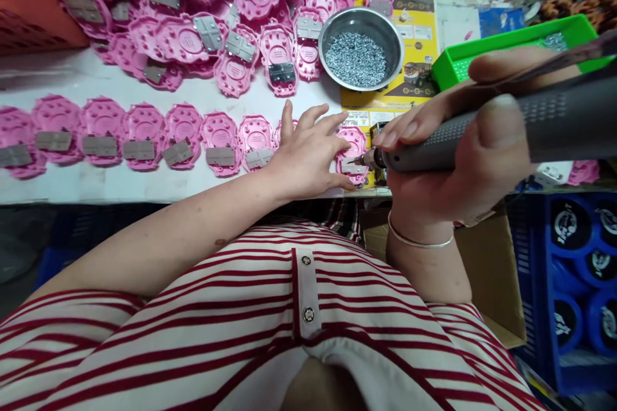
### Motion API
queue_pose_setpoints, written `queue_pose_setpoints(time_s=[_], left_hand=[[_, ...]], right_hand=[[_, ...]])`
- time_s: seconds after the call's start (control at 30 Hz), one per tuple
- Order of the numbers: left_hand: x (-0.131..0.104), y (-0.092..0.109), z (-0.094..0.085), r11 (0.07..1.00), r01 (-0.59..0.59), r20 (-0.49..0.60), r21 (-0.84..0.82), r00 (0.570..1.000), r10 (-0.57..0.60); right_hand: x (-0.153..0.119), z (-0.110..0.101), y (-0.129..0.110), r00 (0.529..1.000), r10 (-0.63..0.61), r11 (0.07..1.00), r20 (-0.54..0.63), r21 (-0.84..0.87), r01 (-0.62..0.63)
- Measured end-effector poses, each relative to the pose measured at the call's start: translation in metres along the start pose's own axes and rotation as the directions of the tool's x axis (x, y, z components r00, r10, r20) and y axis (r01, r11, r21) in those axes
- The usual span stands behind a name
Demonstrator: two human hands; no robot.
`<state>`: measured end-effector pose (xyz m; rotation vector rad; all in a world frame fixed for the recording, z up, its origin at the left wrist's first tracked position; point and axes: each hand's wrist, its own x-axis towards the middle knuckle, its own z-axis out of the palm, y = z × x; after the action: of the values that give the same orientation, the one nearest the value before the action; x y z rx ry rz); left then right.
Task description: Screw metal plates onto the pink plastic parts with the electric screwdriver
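Note:
My left hand (pixel 308 157) reaches over the row of pink parts, thumb and forefinger against the left side of one pink plastic casing (pixel 351 141), the other fingers spread. A small grey metal plate (pixel 354 166) lies on that casing. My right hand (pixel 463 186) is wrapped around a dark grey electric screwdriver (pixel 554 119), held nearly level. Its thin bit points left and its tip is at the metal plate; whether a screw is under it, I cannot tell. Another pink casing (pixel 278 135) is partly hidden by my left fingers.
Several casings with plates (pixel 144 135) line the table's front edge to the left. Behind lies a heap of pink casings (pixel 250 0). A steel bowl (pixel 398 45) holds small screws, beside a green tray (pixel 446 67). An orange crate (pixel 29 6) stands back left; a blue crate (pixel 530 257) sits low right.

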<state>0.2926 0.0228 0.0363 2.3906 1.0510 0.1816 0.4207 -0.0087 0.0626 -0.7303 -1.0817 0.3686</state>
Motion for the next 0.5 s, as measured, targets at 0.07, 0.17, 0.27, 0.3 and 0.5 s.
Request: queue_pose_setpoints(time_s=[0.07,0.17,0.27,0.3,0.5], left_hand=[[0.001,0.000,-0.001,1.000,0.000,0.020,0.021,1.000,0.000],[0.003,0.000,-0.002,1.000,0.003,0.034,0.017,0.999,-0.004],[0.003,0.000,-0.002,1.000,0.010,0.040,0.012,0.999,-0.010],[0.004,0.000,-0.002,1.000,0.009,0.040,0.014,0.999,-0.010],[0.003,-0.001,-0.001,1.000,-0.006,0.018,0.016,1.000,0.005]], right_hand=[[-0.003,-0.001,0.008,1.000,-0.006,0.999,-0.013,-0.042,0.006],[-0.007,-0.002,0.022,0.998,-0.062,0.996,-0.028,-0.070,0.060],[-0.010,-0.003,0.030,0.997,-0.073,0.993,-0.019,-0.094,0.070],[-0.011,-0.003,0.031,0.998,-0.065,0.992,-0.019,-0.110,0.063],[-0.014,0.000,0.035,0.997,-0.002,0.988,-0.077,-0.155,-0.010]])
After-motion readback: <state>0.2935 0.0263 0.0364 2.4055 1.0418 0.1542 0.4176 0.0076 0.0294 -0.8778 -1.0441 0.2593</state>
